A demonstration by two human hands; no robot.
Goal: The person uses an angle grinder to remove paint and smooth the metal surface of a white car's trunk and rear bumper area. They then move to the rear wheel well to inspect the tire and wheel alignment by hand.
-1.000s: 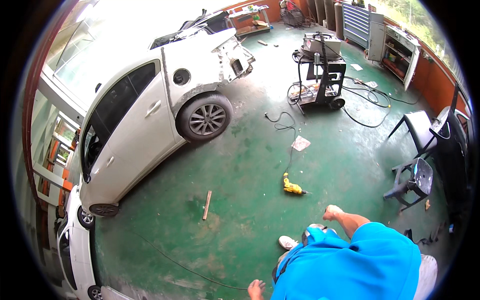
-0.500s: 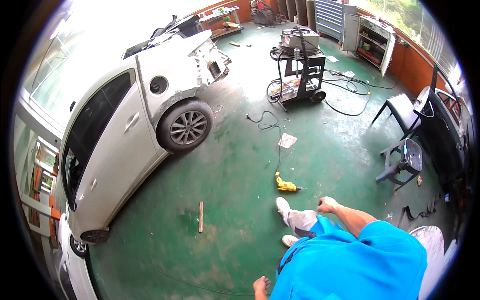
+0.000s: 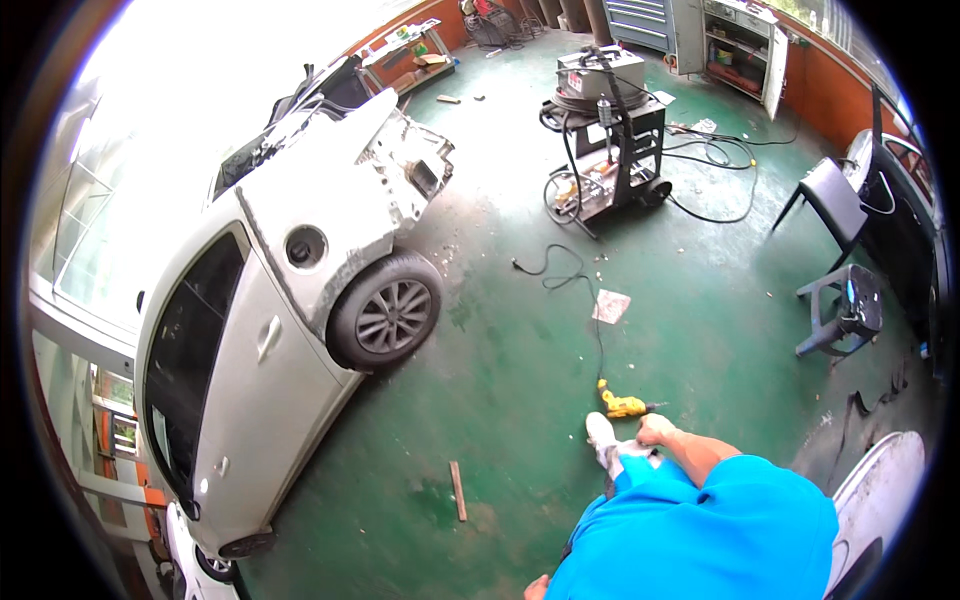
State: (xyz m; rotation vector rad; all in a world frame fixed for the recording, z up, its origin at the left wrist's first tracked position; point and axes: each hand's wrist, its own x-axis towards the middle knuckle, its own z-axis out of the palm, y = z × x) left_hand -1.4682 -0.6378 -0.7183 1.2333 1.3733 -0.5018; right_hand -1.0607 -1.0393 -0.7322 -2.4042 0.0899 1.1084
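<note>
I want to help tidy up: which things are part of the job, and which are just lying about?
Probably the job, nearest the right hand:
yellow drill
its dark cord

Seemingly just lying about:
wooden strip
pale sheet

A scuffed green floor (image 3: pixel 520 475) spreads beneath the right hand (image 3: pixel 655 430). To its right stand a stool (image 3: pixel 857 310) and a chair (image 3: pixel 836 200); far ahead, an orange wall (image 3: pixel 824 88) runs beneath windows (image 3: pixel 862 48) as daylight (image 3: pixel 230 70) glares far left.

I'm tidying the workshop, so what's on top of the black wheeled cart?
A boxy grey machine sits on top of the cart, with coiled cable visible below it. Whatever lies beneath them is covered.
</note>
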